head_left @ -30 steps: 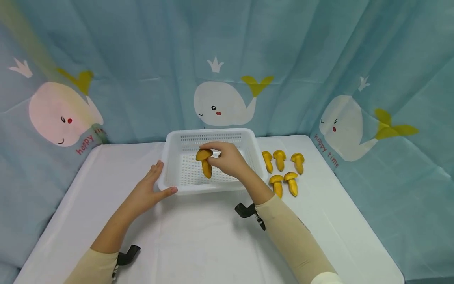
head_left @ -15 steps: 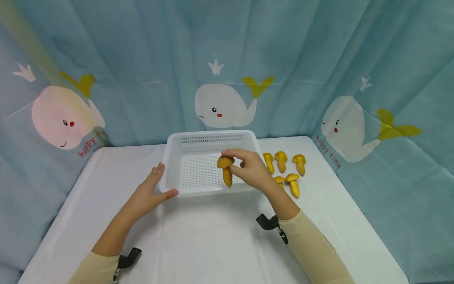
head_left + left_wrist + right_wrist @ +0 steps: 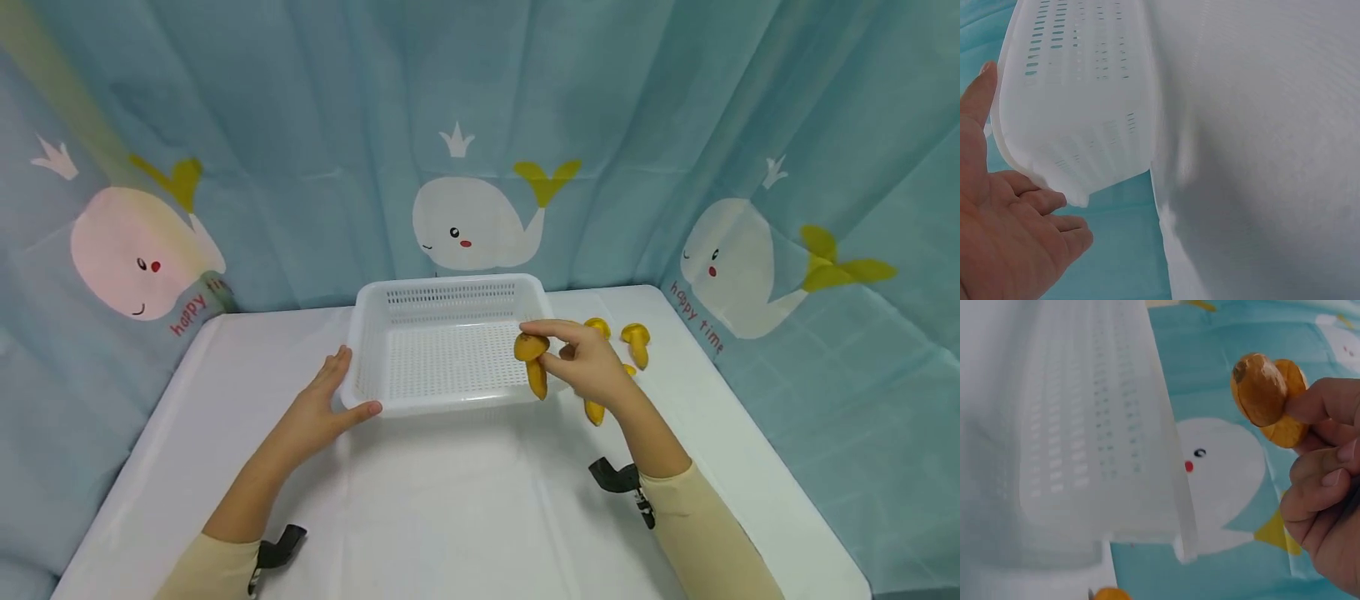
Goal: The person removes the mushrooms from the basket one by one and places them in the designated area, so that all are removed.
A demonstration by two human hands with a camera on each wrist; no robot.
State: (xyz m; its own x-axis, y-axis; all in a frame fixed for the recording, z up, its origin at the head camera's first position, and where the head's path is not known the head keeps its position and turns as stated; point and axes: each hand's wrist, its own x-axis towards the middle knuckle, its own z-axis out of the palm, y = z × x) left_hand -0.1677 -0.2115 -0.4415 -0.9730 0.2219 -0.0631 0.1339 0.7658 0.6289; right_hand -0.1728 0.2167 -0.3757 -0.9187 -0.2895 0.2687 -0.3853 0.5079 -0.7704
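My right hand (image 3: 588,362) pinches a yellow toy mushroom (image 3: 532,348) between thumb and fingers, cap up and stem hanging down, over the right side of a white plastic basket (image 3: 450,406). In the right wrist view, the same mushroom (image 3: 1260,390) shows end-on beside the basket's slotted wall (image 3: 1110,412). My left hand (image 3: 315,412) rests at the basket's left front corner, fingers along the left side and thumb at the front rim. The left wrist view shows that hand (image 3: 1016,231) with its palm and loosely bent fingers by the basket's rim.
Right of the basket lie several more yellow mushrooms, among them one farther right (image 3: 637,343) and one nearer the front (image 3: 594,412), partly hidden by my right hand. A white cloth covers the table (image 3: 450,500). A blue whale-print curtain (image 3: 322,225) hangs behind and at both sides.
My right hand has moved right with the mushroom, from the basket's middle to its right side, covering some of the mushrooms on the table. My left hand stays at the basket's corner.
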